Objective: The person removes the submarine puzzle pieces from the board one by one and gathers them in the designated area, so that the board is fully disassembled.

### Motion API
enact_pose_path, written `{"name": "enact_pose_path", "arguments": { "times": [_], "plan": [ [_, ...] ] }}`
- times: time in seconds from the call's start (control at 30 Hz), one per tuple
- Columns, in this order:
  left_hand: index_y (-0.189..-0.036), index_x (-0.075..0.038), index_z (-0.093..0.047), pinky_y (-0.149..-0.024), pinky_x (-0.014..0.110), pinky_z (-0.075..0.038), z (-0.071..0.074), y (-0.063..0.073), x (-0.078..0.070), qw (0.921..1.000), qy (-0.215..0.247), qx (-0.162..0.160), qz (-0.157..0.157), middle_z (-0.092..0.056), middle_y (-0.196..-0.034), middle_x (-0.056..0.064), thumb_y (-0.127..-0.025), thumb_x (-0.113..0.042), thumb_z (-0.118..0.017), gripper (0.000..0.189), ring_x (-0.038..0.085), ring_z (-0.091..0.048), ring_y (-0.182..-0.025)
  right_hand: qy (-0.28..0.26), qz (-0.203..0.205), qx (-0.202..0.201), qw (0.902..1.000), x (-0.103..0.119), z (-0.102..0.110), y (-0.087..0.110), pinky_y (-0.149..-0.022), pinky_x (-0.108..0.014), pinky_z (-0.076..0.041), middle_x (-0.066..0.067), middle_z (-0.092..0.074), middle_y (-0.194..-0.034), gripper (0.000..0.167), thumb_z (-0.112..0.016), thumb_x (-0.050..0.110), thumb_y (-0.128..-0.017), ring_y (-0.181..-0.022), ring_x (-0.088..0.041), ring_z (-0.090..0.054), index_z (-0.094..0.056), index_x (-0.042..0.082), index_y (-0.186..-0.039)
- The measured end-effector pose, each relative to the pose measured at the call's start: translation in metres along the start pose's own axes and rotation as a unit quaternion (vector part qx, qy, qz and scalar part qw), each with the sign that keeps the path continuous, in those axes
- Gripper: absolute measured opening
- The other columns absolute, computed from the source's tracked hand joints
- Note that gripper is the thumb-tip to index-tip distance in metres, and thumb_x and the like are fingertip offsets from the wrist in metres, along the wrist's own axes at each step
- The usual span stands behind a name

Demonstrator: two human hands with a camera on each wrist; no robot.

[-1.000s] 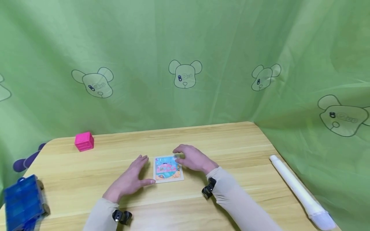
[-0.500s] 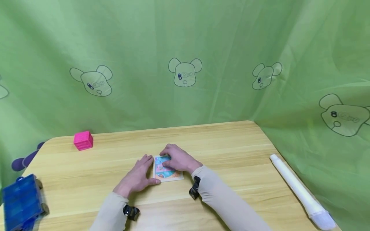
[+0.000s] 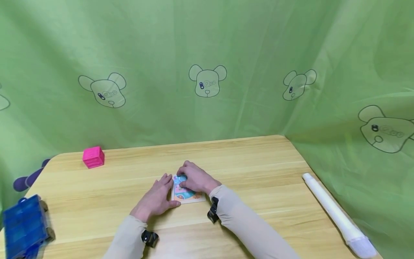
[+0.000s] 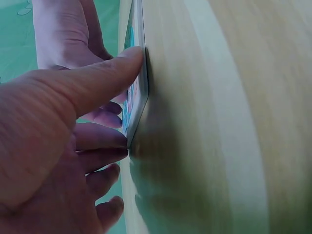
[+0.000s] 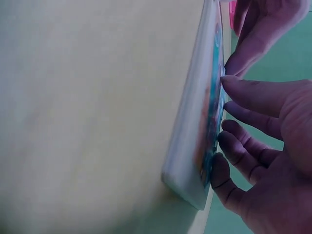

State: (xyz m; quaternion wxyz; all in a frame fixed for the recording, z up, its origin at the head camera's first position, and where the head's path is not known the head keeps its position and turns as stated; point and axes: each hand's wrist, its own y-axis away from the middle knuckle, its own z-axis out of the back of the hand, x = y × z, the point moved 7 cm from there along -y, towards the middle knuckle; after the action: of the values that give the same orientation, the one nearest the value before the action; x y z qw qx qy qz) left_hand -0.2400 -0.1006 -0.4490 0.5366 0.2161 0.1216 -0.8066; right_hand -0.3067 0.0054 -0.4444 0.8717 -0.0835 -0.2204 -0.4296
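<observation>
Head: hands (image 3: pixel 154 199) (image 3: pixel 198 179) closer together

A thin, roughly square picture board (image 3: pixel 187 196) lies flat, face up, on the bench (image 3: pixel 258 169) between the two hands. Its pale border has rounded corners and frames a glossy cartoon print in light blue, pink, teal and orange (the motif itself is partly hidden by fingers). The left hand (image 3: pixel 155 199) sets its thumb against the border nearest the wearer, while its fingertips meet the side on its own flank. The right hand (image 3: pixel 197 180) arches over the opposite side, fingertips on the printed face, leaving the near strip exposed.
</observation>
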Motion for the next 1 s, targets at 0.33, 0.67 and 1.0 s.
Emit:
{"name": "enact_pose_path", "arguments": {
  "times": [0.33,0.67,1.0],
  "plan": [
    [-0.141,0.014,-0.039,-0.115,0.056,-0.02,-0.0004,0.0008,-0.0007,0.9999,-0.01,0.008,0.004,-0.03,-0.153,0.028,-0.087,-0.032,-0.076,0.08,0.04,-0.021,-0.144,0.016,-0.003,0.011,0.9998,0.0028,-0.001,-0.0053,-0.096,-0.028,-0.046,0.001,-0.052,-0.108,0.03,-0.073,0.015,-0.089,-0.102,-0.015,-0.051,-0.062,0.011,-0.117],
    [-0.141,0.013,-0.04,-0.115,0.055,-0.022,-0.0007,0.0013,-0.0004,0.9998,-0.014,0.009,0.005,-0.03,-0.153,0.028,-0.087,-0.033,-0.076,0.08,0.04,-0.022,-0.143,0.014,-0.002,0.008,0.9999,0.0028,-0.0023,-0.0087,-0.097,-0.028,-0.045,0.0,-0.054,-0.109,0.032,-0.071,0.014,-0.09,-0.105,-0.017,-0.051,-0.063,0.009,-0.12],
    [-0.142,0.013,-0.039,-0.115,0.055,-0.021,-0.0001,0.002,-0.0003,0.9999,-0.007,0.01,0.006,-0.028,-0.154,0.027,-0.087,-0.032,-0.076,0.08,0.04,-0.022,-0.143,-0.009,0.006,-0.004,0.9999,0.0037,0.0022,-0.0089,-0.092,-0.028,-0.047,0.001,-0.052,-0.103,0.023,-0.07,0.009,-0.09,-0.095,-0.014,-0.051,-0.062,0.012,-0.111]
  ]
}}
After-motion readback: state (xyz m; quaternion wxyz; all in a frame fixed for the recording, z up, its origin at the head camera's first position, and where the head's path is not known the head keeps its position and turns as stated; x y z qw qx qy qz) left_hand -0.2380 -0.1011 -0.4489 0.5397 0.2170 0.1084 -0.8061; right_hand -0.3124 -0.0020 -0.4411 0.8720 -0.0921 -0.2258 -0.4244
